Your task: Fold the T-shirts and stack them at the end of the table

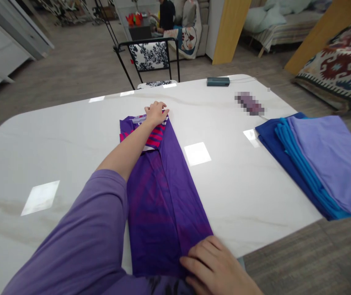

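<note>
A purple jersey point(150, 213) with pink-striped parts near its collar lies lengthwise on the white table, its right side folded inward as a long strip. My left hand point(156, 113) reaches across to the far end and rests at the collar and shoulder corner, fingers apart. Near the close end, my right hand point(215, 266) lies over the jersey's right edge, its fingers stretched leftward on the cloth and its thumb hidden. My left forearm and purple sleeve cover part of the jersey's left side.
Folded blue and lilac cloths point(331, 159) are stacked at the table's point(80, 139) right edge. A dark box-shaped device point(218, 82) and a blurred-out object point(250, 103) lie farther back. A chair point(149, 57) stands beyond the far edge; a person point(166, 16) is in the background.
</note>
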Demonstrator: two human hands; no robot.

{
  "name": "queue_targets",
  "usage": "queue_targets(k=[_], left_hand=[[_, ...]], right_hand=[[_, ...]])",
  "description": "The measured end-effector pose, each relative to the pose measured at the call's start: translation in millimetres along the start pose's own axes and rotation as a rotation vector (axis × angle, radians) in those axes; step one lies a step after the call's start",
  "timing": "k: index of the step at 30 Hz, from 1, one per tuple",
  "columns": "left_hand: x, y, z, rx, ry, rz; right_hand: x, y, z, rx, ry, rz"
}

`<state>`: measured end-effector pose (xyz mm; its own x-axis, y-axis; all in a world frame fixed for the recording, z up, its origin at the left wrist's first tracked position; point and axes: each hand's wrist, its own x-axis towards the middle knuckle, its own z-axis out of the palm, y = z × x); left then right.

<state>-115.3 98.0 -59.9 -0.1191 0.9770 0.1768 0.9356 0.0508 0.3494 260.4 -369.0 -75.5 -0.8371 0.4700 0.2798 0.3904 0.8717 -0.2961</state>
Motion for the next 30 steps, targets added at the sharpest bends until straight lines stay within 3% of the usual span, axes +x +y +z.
queue_targets(k=[4, 7, 9, 11, 14, 16, 19, 23, 26, 28, 30], left_hand=[[-58, -14, -10.9, 0.016, 0.103, 0.178], [-105, -21, -13.9, 0.042, -0.037, 0.253], [-124, -20, -16.9, 0.038, -0.093, 0.244], [-134, -14, -25.8, 0.019, -0.028, 0.206], [-155, -4, -52.5, 0.011, 0.091, 0.124], [-189, 1, -75.5, 0.012, 0.096, 0.119], [-284, 1, -111.1, -0.045, 0.077, 0.203], [-463, 0, -144.1, -0.174, -0.045, 0.345], [-577, 5, -142.2, -0.148, -0.101, 0.371], [-622, 9, -129.7, -0.109, -0.129, 0.401], [-644, 12, -114.6, -0.072, -0.113, 0.419]], right_hand=[[1, 17, -14, 0.039, 0.098, 0.187], [5, 24, -16, -0.019, 0.020, 0.212], [5, 22, -13, -0.030, -0.032, 0.212], [3, 17, -10, -0.036, -0.056, 0.209], [-4, 4, -9, -0.039, -0.074, 0.195], [-11, -4, -11, -0.029, -0.089, 0.172], [-21, -11, -14, -0.024, -0.089, 0.126], [-34, -8, -17, -0.082, 0.002, 0.137], [-42, -1, -17, -0.115, 0.002, 0.091], [-48, 2, -16, -0.128, -0.019, 0.056], [-54, 3, -15, -0.143, -0.033, 0.046]])
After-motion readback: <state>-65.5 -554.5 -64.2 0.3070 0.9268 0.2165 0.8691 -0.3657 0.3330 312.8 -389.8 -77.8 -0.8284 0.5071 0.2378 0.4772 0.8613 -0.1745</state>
